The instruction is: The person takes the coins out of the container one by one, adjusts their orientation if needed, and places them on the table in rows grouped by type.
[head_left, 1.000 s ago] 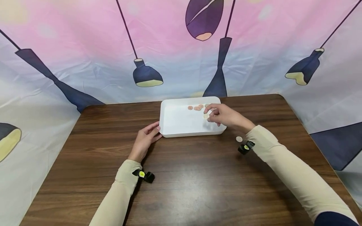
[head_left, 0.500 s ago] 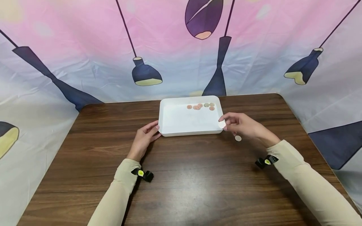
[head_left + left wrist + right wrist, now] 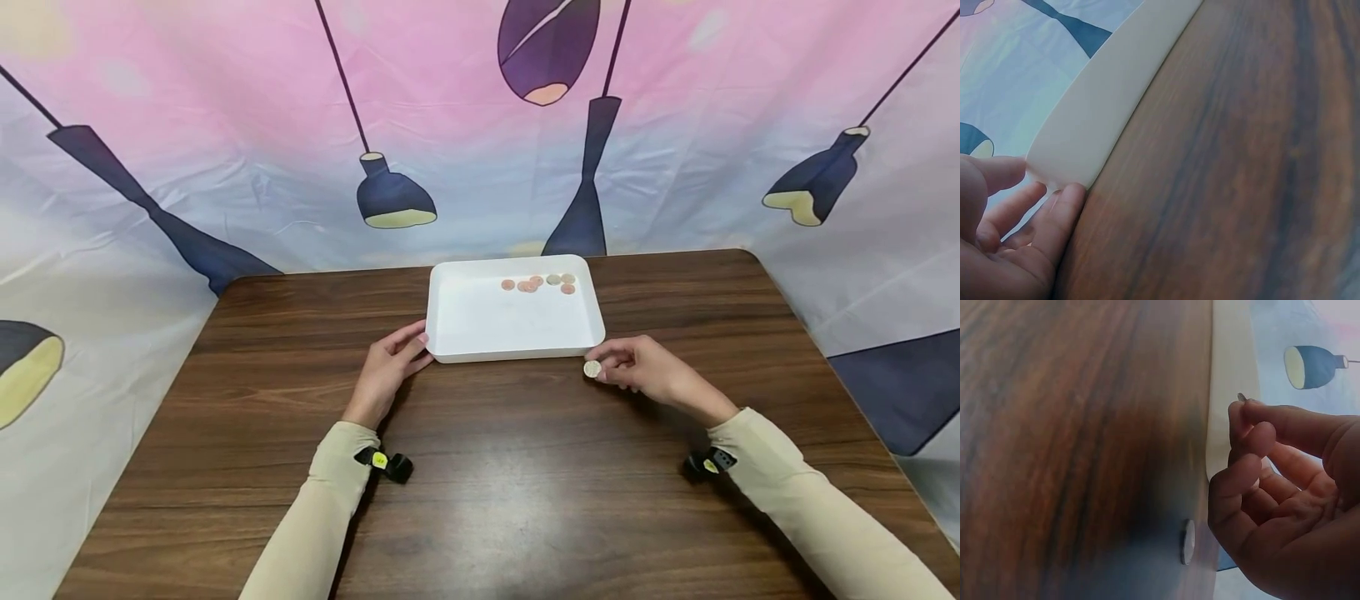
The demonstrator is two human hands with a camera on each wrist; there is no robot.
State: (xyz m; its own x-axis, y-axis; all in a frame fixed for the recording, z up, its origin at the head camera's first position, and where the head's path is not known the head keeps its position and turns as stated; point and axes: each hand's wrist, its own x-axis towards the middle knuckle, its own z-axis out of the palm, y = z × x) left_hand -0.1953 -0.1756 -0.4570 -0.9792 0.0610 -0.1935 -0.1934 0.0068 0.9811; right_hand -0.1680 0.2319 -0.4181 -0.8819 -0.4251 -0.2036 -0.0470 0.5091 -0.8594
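Observation:
In the head view, my left hand (image 3: 386, 371) holds the near left corner of a shallow white tray (image 3: 517, 357). The left wrist view shows its fingertips (image 3: 1071, 195) right at the tray's corner. My right hand (image 3: 648, 371) pinches a silver coin (image 3: 592, 368) just in front of the tray's near right corner. That coin shows edge-on between thumb and finger in the right wrist view. A second coin (image 3: 1189, 542) lies on the table there, hidden under the hand in the head view. Several copper coins (image 3: 507, 285) and silver coins (image 3: 553, 280) lie along the tray's far side.
The brown wooden table (image 3: 487, 500) has its far edge right behind the tray. A cloth backdrop (image 3: 465, 200) printed with lamps hangs beyond that edge. Small black cameras (image 3: 393, 467) are strapped to both wrists.
My right hand has drawn back from over the tray to the table at its near right corner, still pinching a silver coin. It now covers the loose table coin. My left hand stays put.

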